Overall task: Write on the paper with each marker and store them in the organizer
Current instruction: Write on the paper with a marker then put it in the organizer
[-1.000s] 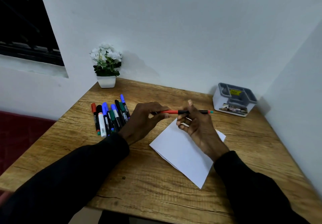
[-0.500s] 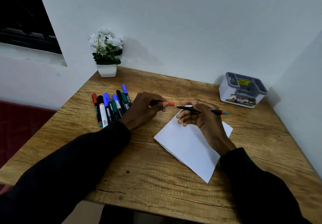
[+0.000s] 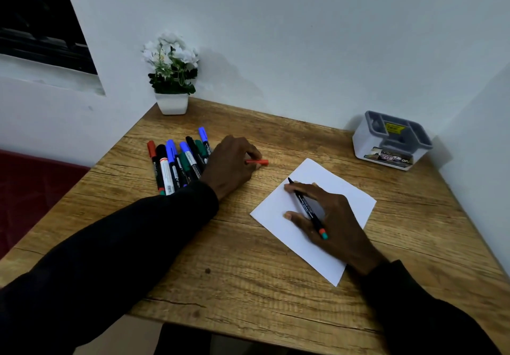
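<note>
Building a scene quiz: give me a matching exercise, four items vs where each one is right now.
Items:
1 red cap
2 uncapped marker
3 organizer
4 flower pot

Places:
A far left corner of the table
B in the right hand, tip on the paper
C far right, by the wall
D in the left hand's fingertips

Pairs: 1-D, 2-B, 3-C, 4-A

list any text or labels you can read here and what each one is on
"OP": all that reads on the picture label across the organizer front; the rest is blurred.
Yellow sticker inside the organizer: dark print, too blurred to read.
Marker in the right hand: barrel print too small to read.
Markers on the table: white-label print too small to read.
Paper: no writing visible.
</note>
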